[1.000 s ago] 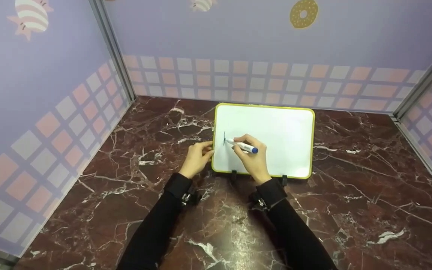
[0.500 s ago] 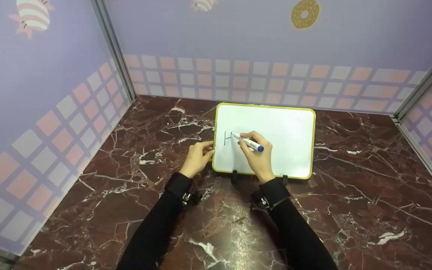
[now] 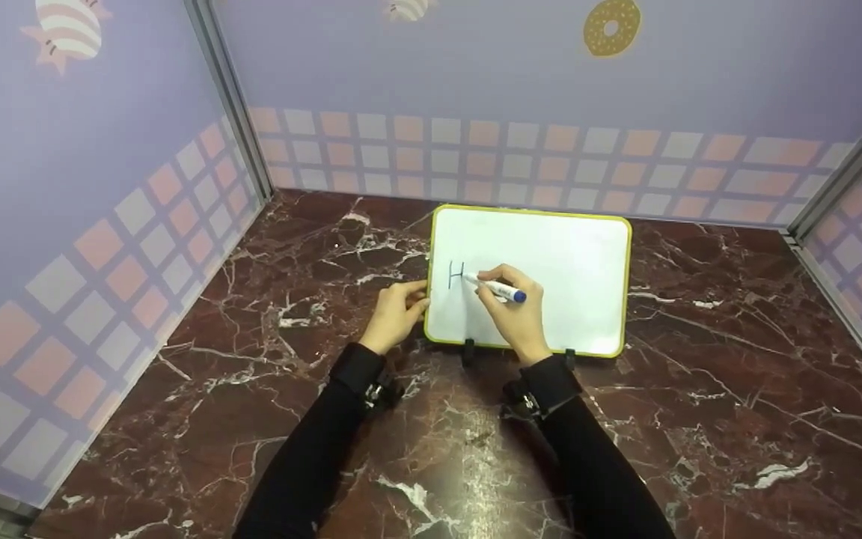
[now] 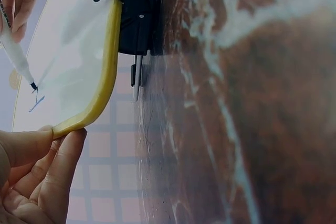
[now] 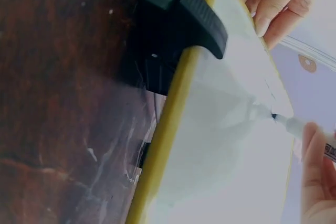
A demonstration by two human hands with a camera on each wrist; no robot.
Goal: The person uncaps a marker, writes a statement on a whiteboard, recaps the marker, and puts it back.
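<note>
A small whiteboard with a yellow-green rim stands tilted on two black feet on the marble table; its rim shows too in the wrist views. My right hand pinches a white marker with a blue end cap, tip on the board at a blue letter H. The marker tip touches the white surface. My left hand grips the board's left edge, fingers curled at the yellow rim.
A black foot clips the board's lower edge, also seen from the left wrist. Lilac partition walls close the dark red marble table on three sides.
The right hand drew a crossbar and a second upright, turning a single blue stroke into an H, and shifted slightly right. The left hand stayed on the board's edge.
</note>
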